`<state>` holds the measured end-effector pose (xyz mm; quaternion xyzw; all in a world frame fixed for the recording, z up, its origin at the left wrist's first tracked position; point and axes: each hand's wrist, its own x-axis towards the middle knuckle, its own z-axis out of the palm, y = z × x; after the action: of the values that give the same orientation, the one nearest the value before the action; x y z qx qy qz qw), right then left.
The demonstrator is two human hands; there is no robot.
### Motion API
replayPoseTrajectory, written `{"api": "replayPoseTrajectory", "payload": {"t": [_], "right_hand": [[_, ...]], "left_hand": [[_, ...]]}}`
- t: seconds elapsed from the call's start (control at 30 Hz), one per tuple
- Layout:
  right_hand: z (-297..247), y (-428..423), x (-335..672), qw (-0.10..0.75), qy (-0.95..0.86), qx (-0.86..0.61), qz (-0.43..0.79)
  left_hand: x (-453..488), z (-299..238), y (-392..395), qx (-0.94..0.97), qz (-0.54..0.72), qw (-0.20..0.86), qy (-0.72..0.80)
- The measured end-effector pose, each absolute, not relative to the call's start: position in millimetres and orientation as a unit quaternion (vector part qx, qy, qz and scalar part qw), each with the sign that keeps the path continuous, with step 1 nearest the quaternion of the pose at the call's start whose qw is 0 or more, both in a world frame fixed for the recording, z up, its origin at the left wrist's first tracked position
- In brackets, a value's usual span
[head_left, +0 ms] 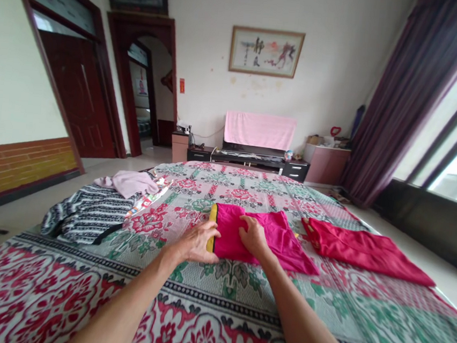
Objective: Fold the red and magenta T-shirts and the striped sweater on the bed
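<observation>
A bright pink garment (227,241) with a yellow and black band at its left end lies partly folded on the flowered bedspread (181,328). My left hand (201,241) rests on the banded end, thumb and fingers spread apart. On the middle of the cloth lies my right hand (253,234), fingers bent and touching the fabric near a fold; what its fingertips hold, if anything, is hidden. The garment's right part spreads out loosely toward a folded red garment (366,250), which lies apart from it.
Left on the bedspread is a pile with a black-and-white striped garment (87,212) and a pale pink cloth (128,183). Beyond the far edge stands a low black cabinet (297,170) under a pink towel (260,130). A purple curtain (397,101) hangs at right.
</observation>
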<state>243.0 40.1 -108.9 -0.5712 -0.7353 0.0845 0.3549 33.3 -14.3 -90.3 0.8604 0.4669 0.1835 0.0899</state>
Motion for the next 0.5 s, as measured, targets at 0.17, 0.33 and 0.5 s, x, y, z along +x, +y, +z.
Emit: {"api": "replayPoseTrajectory", "payload": {"t": [0.17, 0.33, 0.5], "right_hand": [[-106.3, 40.3, 242.7, 0.375, -0.721, -0.578, 0.070], [-105.7, 34.2, 241.0, 0.364, -0.734, -0.570, 0.067], [-98.9, 19.6, 237.9, 0.289, -0.752, -0.592, 0.030]], "left_hand": [[39.7, -92.3, -13.4, 0.859, 0.215, 0.044, 0.462], [38.0, -90.9, -14.0, 0.854, 0.168, -0.005, 0.493], [38.9, -82.6, -18.4, 0.852, 0.130, 0.044, 0.505]]}}
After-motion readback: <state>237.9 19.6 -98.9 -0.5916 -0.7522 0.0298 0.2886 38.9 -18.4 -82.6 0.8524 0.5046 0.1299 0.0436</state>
